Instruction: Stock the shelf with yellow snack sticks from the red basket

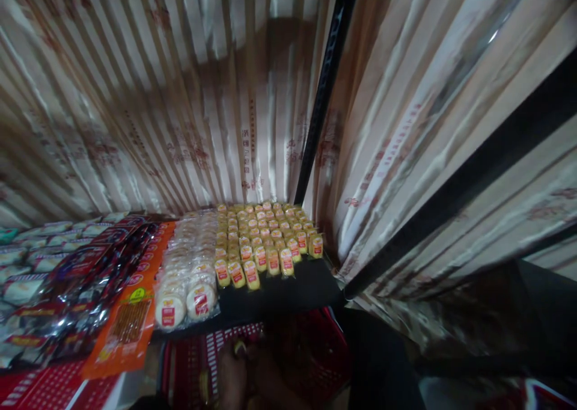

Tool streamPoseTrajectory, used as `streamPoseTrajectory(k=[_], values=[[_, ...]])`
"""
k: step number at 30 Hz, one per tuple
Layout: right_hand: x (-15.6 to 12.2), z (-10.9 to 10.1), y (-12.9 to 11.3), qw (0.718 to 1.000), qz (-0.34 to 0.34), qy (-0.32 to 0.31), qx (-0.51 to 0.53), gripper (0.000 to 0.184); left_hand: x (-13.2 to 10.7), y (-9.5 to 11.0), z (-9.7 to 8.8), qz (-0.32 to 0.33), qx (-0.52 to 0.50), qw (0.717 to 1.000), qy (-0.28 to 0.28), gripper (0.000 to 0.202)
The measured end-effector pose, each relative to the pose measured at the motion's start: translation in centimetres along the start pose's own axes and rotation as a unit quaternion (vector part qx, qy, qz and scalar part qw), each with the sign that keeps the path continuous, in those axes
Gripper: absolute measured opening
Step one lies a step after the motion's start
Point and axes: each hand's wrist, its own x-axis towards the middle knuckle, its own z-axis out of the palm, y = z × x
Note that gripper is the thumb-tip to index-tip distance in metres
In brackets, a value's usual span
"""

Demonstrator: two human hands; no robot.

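Low in the view, my left hand (pixel 232 377) is over a red plastic basket (pixel 187 362), in deep shadow. Its fingers are closed around a small yellowish wrapped snack (pixel 239 346). Close beside it is my right hand (pixel 267 371), dark and blurred; its fingers cannot be made out. Above the hands, rows of small yellow wrapped cakes (pixel 250 274) with red and white labels stand on a black shelf (pixel 288 290). Left of those cakes are two rows of round white wrapped cakes (pixel 201 300).
Orange snack packs (pixel 130 320) and dark shiny packets (pixel 85 284) fill the shelf's left part. Another red basket (pixel 40 389) is at lower left. Black metal posts (pixel 322 97) and a slanted bar (pixel 451 181) frame the shelf. Pleated printed curtains (pixel 202 97) hang behind it.
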Motion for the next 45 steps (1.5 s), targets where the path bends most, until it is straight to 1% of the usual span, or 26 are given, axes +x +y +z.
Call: streamPoseTrajectory(k=[2, 4, 6, 8, 10, 12, 15, 19, 21, 24, 27, 29, 31, 34, 37, 40, 45], values=[[-0.7, -1.0, 0.9, 0.999, -0.021, 0.017, -0.024, 0.022, -0.3, 0.3, 0.4, 0.019, -0.018, 1.000, 0.008, 0.017], [-1.4, -2.0, 1.4, 0.997, -0.043, 0.036, -0.048, 0.019, -0.8, 0.7, 0.9, 0.037, -0.036, 0.999, 0.016, 0.022], [-2.0, -3.1, 1.5, 0.995, -0.059, 0.050, -0.065, 0.018, -1.4, 1.1, 1.5, 0.062, -0.059, 0.996, 0.020, 0.027], [-2.6, -4.2, 1.3, 0.991, -0.073, 0.069, -0.087, 0.023, -2.0, 1.6, 2.0, 0.096, -0.098, 0.990, 0.019, 0.032], [-3.1, -5.2, 1.0, 0.986, -0.082, 0.085, -0.114, 0.029, -2.7, 2.3, 2.3, 0.125, -0.146, 0.981, 0.012, 0.035], [-3.7, -6.0, 0.4, 0.982, -0.088, 0.100, -0.135, 0.035, -3.4, 3.3, 2.2, 0.134, -0.176, 0.975, 0.009, 0.036], [-4.2, -7.0, -0.9, 0.978, -0.099, 0.117, -0.141, 0.038, -4.4, 5.3, 1.9, 0.138, -0.174, 0.975, 0.020, 0.036], [-4.3, -8.6, -2.8, 0.968, -0.126, 0.163, -0.146, 0.038, -4.7, 7.9, 1.7, 0.194, -0.174, 0.965, 0.028, 0.037], [-4.0, -9.8, -3.6, 0.956, -0.149, 0.200, -0.153, 0.040, -4.5, 9.1, 2.0, 0.219, -0.192, 0.956, 0.031, 0.042], [-3.3, -11.6, -4.4, 0.934, -0.174, 0.260, -0.173, 0.038, -4.4, 10.7, 2.7, 0.238, -0.223, 0.945, 0.022, 0.047], [-2.4, -13.3, -4.8, 0.913, -0.192, 0.311, -0.183, 0.038, -4.6, 12.2, 3.1, 0.266, -0.236, 0.935, 0.005, 0.042], [-1.7, -14.3, -5.0, 0.903, -0.207, 0.329, -0.184, 0.041, -5.0, 13.1, 3.2, 0.288, -0.218, 0.932, -0.002, 0.037], [-0.9, -15.1, -5.2, 0.895, -0.215, 0.343, -0.186, 0.043, -5.3, 14.0, 3.2, 0.300, -0.187, 0.935, -0.002, 0.037], [0.2, -16.1, -5.5, 0.888, -0.210, 0.361, -0.193, 0.048, -5.5, 15.1, 3.6, 0.295, -0.153, 0.943, 0.006, 0.039], [1.1, -16.8, -5.8, 0.883, -0.206, 0.374, -0.197, 0.050, -5.3, 16.2, 4.4, 0.296, -0.151, 0.943, 0.000, 0.039], [2.0, -17.3, -6.1, 0.883, -0.199, 0.374, -0.202, 0.050, -4.7, 17.1, 5.1, 0.294, -0.158, 0.943, -0.013, 0.042], [3.2, -17.8, -6.1, 0.882, -0.200, 0.375, -0.202, 0.052, -3.7, 17.9, 5.9, 0.296, -0.157, 0.942, -0.013, 0.043]])
